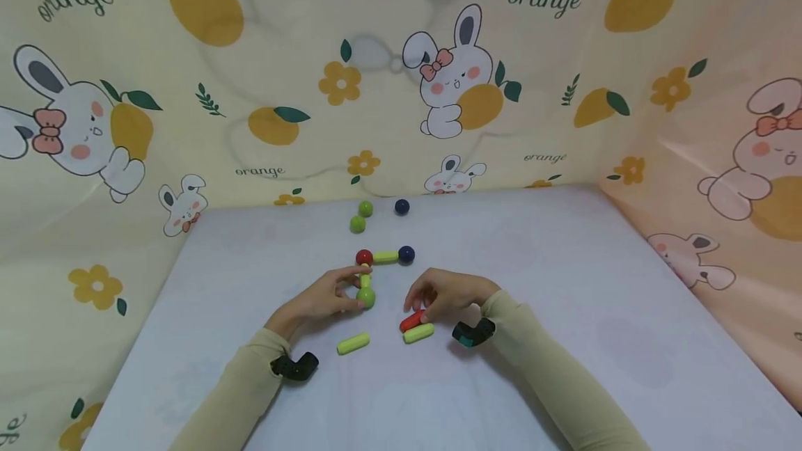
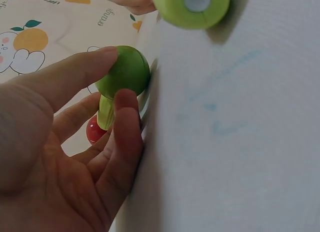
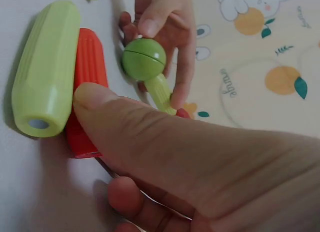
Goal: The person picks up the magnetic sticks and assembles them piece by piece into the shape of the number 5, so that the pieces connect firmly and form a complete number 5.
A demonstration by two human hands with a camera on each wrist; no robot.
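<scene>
In the head view my left hand (image 1: 327, 294) pinches a joined toy piece by its green ball (image 1: 366, 298) and the short yellow-green rod (image 1: 365, 280) above it. That rod meets a red ball (image 1: 364, 257), from which another yellow-green rod (image 1: 385, 257) runs right to a dark blue ball (image 1: 406, 255). My right hand (image 1: 452, 294) holds a red rod (image 1: 410, 321) lying on the table; the right wrist view shows the thumb (image 3: 97, 99) against it, with the fingertips' contact hidden. Touching the red rod is a yellow-green rod (image 3: 47, 66) with a grey disc in its end.
A loose yellow-green rod (image 1: 354, 343) lies on the white table (image 1: 539, 249) in front of my left hand. Two green balls (image 1: 358, 224) and a dark blue ball (image 1: 402, 207) sit near the back edge. A printed cloth (image 1: 376, 117) rises behind and along the sides.
</scene>
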